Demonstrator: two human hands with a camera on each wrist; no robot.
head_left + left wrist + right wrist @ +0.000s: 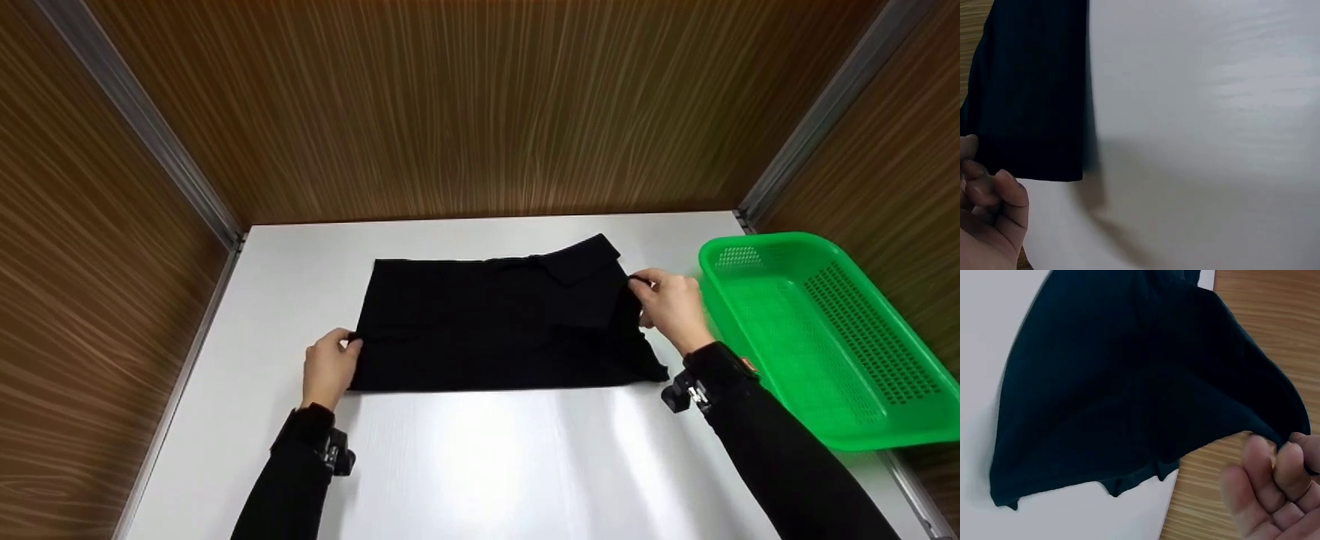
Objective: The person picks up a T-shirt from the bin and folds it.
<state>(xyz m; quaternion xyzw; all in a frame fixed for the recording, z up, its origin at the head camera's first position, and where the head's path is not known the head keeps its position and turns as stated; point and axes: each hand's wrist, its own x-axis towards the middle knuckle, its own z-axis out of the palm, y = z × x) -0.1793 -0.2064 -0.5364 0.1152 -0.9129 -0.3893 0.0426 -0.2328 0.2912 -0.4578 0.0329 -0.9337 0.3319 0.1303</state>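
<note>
A black shirt (465,322) lies folded into a long rectangle on the white table, its long side running left to right. My left hand (330,367) pinches its left edge between thumb and fingers; in the left wrist view, the left hand (994,219) grips the hem beside a straight corner. At the other end, my right hand (673,309) pinches the right edge and holds that part raised. The raised cloth (1129,382) hangs in a curve from the right hand (1275,489), with a wavy lower edge. A sleeve-like flap (583,259) is folded over at the far right corner.
A green plastic basket (829,442) with perforated sides stands at the right, close to my right forearm. The white table (465,465) is bounded by wood-grain panels (480,112) at the back and both sides, joined by metal corner posts.
</note>
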